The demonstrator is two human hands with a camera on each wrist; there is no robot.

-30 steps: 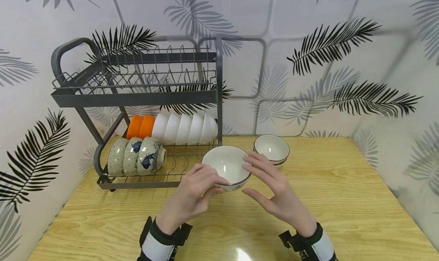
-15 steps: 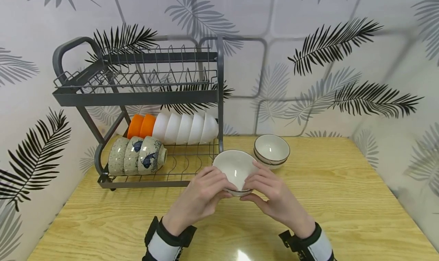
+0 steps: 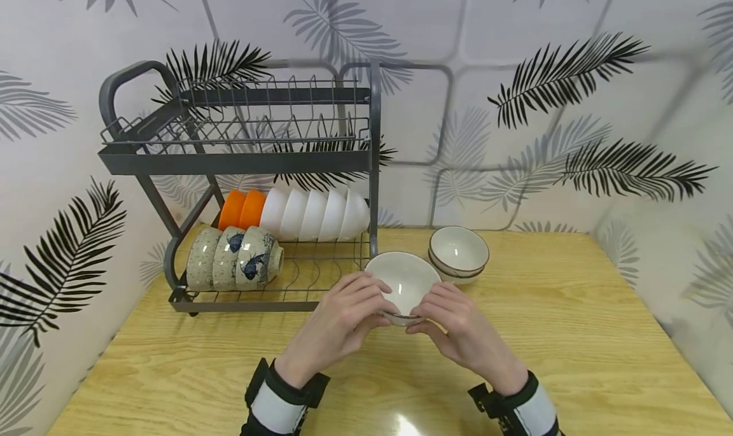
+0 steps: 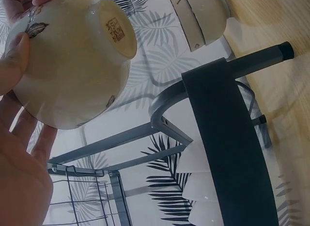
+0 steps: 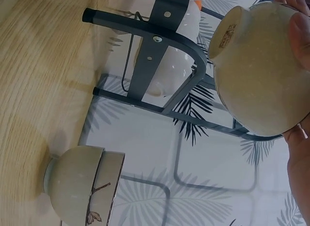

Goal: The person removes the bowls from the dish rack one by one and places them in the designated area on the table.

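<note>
A white bowl with a thin dark rim (image 3: 404, 279) is held up in front of the rack's right end, its inside turned toward the head camera. My left hand (image 3: 342, 324) pinches its near left rim, thumb under and fingers over the edge. On the near right rim, my right hand (image 3: 462, 328) pinches in the same way. The left wrist view shows the bowl's outer wall (image 4: 72, 61), with a stamped foot and small brown leaf marks. Behind and to the right, two similar bowls (image 3: 459, 250) stand nested on the table.
A dark two-tier dish rack (image 3: 240, 163) stands at the left. Its lower tier holds orange bowls (image 3: 241, 209), several white bowls (image 3: 315, 214) and speckled bowls with blue patterns (image 3: 231, 259). The wooden table (image 3: 572, 334) meets a leaf-patterned wall at the back.
The held bowl has shifted right. My right hand, whose fingers were spread beside the bowl a second ago, has closed on its rim; my left hand has kept its grip.
</note>
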